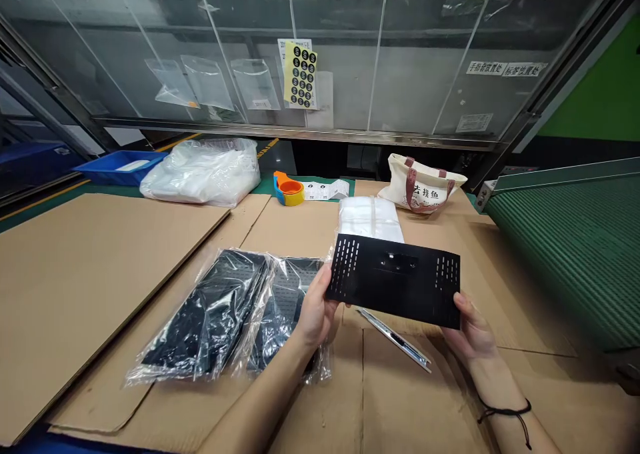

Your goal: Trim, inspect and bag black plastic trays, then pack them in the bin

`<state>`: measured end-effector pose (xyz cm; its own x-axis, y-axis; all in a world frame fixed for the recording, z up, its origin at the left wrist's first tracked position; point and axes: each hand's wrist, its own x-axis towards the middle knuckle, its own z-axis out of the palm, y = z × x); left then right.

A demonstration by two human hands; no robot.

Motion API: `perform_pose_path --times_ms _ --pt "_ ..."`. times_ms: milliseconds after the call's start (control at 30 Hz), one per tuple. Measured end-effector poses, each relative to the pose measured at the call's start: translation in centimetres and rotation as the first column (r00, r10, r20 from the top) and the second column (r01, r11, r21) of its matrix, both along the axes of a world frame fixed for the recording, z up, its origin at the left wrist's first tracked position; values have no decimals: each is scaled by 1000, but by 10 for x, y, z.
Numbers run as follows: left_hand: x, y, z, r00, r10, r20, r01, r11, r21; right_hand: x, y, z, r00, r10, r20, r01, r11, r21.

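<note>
A flat black panel [395, 287] with rows of small slots near both ends is held up, tilted toward me. My left hand [316, 307] pinches its left edge, and my right hand [470, 324] grips the lower right corner. On the cardboard below lies a silver utility knife [397, 341]. Left of my left hand, clear plastic bags [205, 314] hold several black panels; a second bag [283, 301] is partly hidden behind that hand. Behind the panel sits a stack of clear plastic bags [371, 215], its front covered by the panel.
A large cardboard sheet [100, 241] lies at the left. Toward the back are a blue tray [120, 167], a bulky plastic bundle [203, 171], an orange tape dispenser [289, 191] and a canvas bag [423, 184]. A green ribbed conveyor belt [570, 241] stands at the right.
</note>
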<state>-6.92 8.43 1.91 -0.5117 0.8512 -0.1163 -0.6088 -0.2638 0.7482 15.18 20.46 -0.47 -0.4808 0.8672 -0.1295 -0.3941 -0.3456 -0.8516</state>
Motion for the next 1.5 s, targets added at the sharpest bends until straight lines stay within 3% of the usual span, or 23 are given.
perform_pose_path --times_ms 133,300,800,1067,1200,1300,1400,1500 --pt "-2 1 -7 959 153 -238 -167 985 -41 -5 -4 3 1000 18 -7 -19 1000 -14" --pt "-6 0 -18 862 183 -472 -246 966 -75 -10 -10 6 998 68 9 -68 998 -15" --pt "-1 -5 -6 533 194 -823 -386 922 -32 -15 -12 6 1000 24 -9 -23 998 59" --pt "-1 -4 -8 502 207 -839 -396 918 -10 -18 -15 8 999 -21 48 15 992 126" --pt "4 -4 -10 643 194 -741 -344 937 -54 -23 -12 1 986 -90 143 54 970 238" --pt "11 -5 -14 713 179 -678 -294 954 -57 -29 -13 -6 950 -227 214 127 908 399" --pt "18 -7 -18 687 191 -701 -295 955 -29 -33 -18 -10 885 -375 275 194 836 514" --pt "23 -9 -23 635 207 -744 -299 954 10 -37 -23 -11 861 -389 329 187 842 506"
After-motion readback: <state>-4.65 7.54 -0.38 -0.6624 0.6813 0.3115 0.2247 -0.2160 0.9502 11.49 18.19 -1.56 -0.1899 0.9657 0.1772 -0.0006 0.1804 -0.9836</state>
